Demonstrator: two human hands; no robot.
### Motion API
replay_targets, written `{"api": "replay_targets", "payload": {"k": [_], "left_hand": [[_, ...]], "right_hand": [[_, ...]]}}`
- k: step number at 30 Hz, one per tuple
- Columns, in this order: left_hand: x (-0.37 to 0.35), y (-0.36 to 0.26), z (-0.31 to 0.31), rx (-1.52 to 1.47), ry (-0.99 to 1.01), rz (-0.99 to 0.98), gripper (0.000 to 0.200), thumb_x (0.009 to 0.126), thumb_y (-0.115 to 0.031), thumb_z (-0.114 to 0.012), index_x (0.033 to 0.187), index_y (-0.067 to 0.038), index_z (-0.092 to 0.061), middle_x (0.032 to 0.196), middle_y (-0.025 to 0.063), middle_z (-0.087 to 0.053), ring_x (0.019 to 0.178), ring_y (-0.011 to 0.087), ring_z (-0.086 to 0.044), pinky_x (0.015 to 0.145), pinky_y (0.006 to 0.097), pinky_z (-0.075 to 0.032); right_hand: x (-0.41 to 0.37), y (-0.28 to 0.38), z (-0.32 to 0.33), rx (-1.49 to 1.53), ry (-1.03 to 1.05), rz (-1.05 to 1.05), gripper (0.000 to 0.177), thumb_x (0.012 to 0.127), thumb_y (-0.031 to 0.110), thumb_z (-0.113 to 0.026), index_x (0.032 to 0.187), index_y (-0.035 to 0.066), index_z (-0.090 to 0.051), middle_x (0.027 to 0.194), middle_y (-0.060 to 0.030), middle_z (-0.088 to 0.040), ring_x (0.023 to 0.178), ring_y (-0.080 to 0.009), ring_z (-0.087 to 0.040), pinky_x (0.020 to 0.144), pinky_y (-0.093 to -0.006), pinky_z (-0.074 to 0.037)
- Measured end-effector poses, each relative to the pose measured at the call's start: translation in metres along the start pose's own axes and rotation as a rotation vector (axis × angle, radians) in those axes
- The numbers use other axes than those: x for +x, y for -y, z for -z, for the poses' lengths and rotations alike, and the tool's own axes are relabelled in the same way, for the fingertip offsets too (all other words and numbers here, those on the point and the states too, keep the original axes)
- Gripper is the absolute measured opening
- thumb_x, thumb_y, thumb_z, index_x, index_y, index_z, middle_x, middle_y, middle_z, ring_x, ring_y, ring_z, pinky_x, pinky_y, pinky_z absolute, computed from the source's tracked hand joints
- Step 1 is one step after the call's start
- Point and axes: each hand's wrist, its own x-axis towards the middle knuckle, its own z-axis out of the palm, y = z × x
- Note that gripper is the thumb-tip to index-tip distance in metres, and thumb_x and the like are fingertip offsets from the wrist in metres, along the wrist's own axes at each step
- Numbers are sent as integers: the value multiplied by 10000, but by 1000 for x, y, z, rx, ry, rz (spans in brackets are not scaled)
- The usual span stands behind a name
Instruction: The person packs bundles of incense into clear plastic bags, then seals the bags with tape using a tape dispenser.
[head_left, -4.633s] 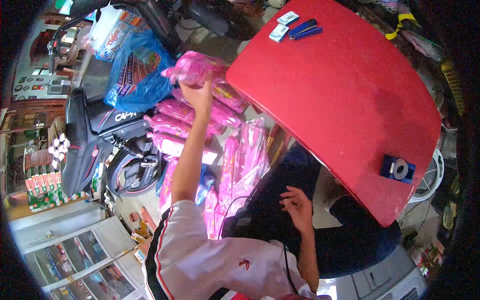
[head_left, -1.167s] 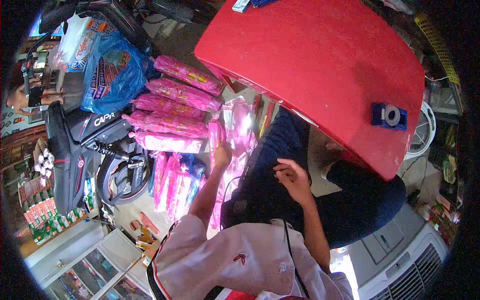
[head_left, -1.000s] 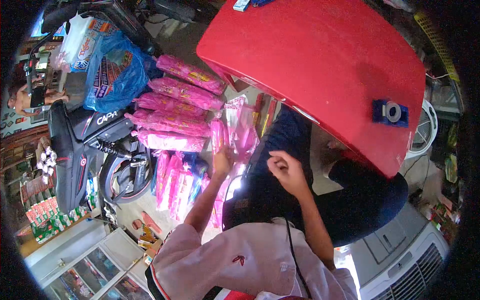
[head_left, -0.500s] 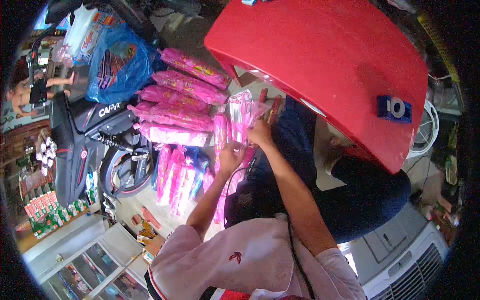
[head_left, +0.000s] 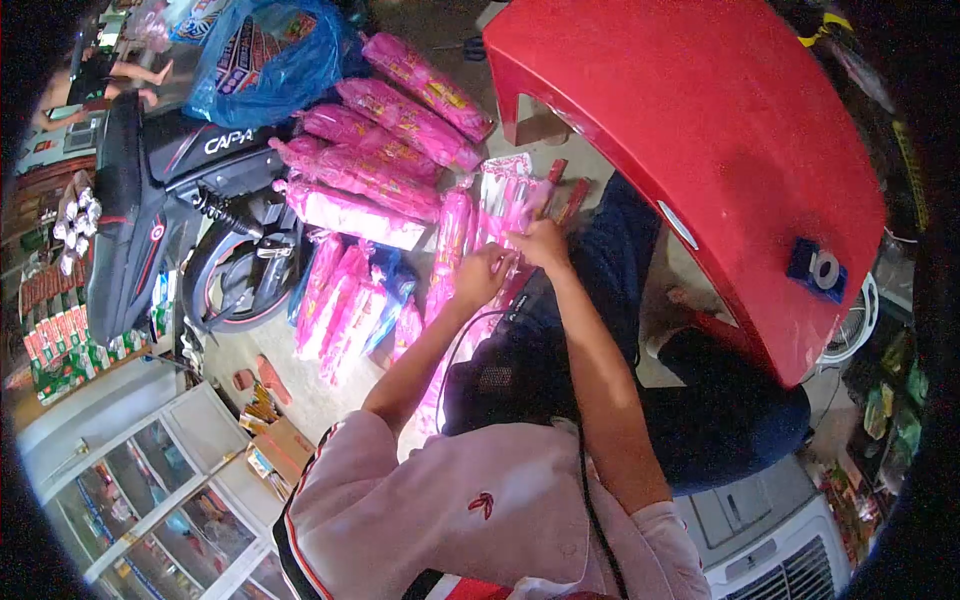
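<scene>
Both hands meet at a clear bag of pink packets (head_left: 505,200) standing upright beside my knee. My left hand (head_left: 480,275) pinches its lower side and my right hand (head_left: 540,243) grips its right edge. Behind it lies a stack of long pink packs (head_left: 385,150), with more pink packs (head_left: 345,305) leaning on the floor below. My legs in dark trousers (head_left: 610,330) are under the red table (head_left: 720,130).
A blue tape dispenser (head_left: 822,270) sits near the red table's right edge. A black scooter (head_left: 170,210) stands to the left, with a blue plastic bag (head_left: 270,50) on it. A glass display cabinet (head_left: 150,480) is at lower left, a white appliance (head_left: 760,540) at lower right.
My left hand placed a pink pack on the stack, then dropped to the upright bag. My right hand left my lap and joined it there. The view tilted downward.
</scene>
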Motion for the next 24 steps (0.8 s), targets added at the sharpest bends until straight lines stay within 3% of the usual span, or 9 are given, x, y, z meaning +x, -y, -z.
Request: {"api": "replay_targets", "payload": {"k": [2, 3, 6, 9, 13, 15, 18, 21, 24], "left_hand": [[1, -2, 2, -66, -8, 4, 333, 1016, -319, -657, 1090, -12, -764, 1037, 207, -747, 903, 387, -735, 798, 465, -570], [0, -6, 1, -136, -52, 48, 327, 1015, -301, -666, 1107, -1, -757, 976, 214, -758, 859, 334, -755, 779, 430, -580], [8, -2, -4, -275, -31, 290, 295, 1017, -273, -670, 1095, -5, -767, 901, 178, -774, 775, 248, -754, 719, 385, -583], [15, 10, -6, -302, -42, 220, 251, 1016, -231, -666, 1087, -16, -774, 835, 134, -778, 701, 182, -723, 647, 352, -566], [19, 31, -15, -372, -115, 194, 262, 1020, -236, -660, 1083, -8, -771, 807, 100, -771, 676, 144, -697, 607, 340, -545], [21, 29, -12, -329, -49, 246, 275, 1026, -256, -658, 1079, -12, -773, 806, 97, -767, 676, 140, -692, 611, 336, -541], [20, 17, -7, -320, -5, 257, 299, 1033, -286, -656, 1074, -14, -775, 806, 100, -762, 686, 136, -688, 627, 329, -538], [21, 13, -4, -322, 4, 234, 326, 1036, -311, -662, 1072, -6, -772, 811, 106, -758, 707, 132, -690, 650, 321, -538], [21, 8, -1, -330, -5, 229, 304, 1028, -286, -683, 1069, 2, -768, 822, 102, -761, 731, 128, -696, 664, 311, -539]], "right_hand": [[0, 3, 1, -63, -9, 23, 593, 827, 499, -841, 585, -13, -664, 496, -140, -590, 432, -226, -592, 471, -452, -447], [0, 6, 2, -93, -16, 34, 610, 829, 511, -837, 574, -12, -652, 489, -142, -579, 432, -228, -585, 470, -459, -435], [-3, 9, 2, -62, -26, 19, 650, 858, 522, -810, 548, -11, -607, 485, -138, -547, 446, -228, -586, 474, -477, -419], [3, -1, -8, -80, -41, 10, 609, 904, 498, -777, 594, -5, -634, 524, -117, -588, 460, -199, -599, 461, -440, -438], [9, -7, -10, 67, 108, -137, 460, 977, 403, -714, 787, -16, -716, 653, -97, -687, 484, -172, -632, 454, -361, -483], [6, -5, -5, 113, 175, -162, 400, 1000, 356, -691, 862, -18, -724, 708, -85, -715, 498, -161, -648, 458, -328, -504], [1, 1, 0, 236, 253, -111, 377, 1011, 326, -681, 885, -28, -712, 736, -92, -716, 517, -165, -666, 464, -330, -517], [-4, 6, 6, 280, 220, -187, 380, 991, 339, -714, 856, -17, -729, 695, -83, -711, 520, -161, -657, 459, -327, -493], [0, 8, 4, 92, 102, -82, 446, 963, 398, -741, 793, -14, -745, 622, -100, -683, 522, -176, -638, 475, -383, -473]]}}
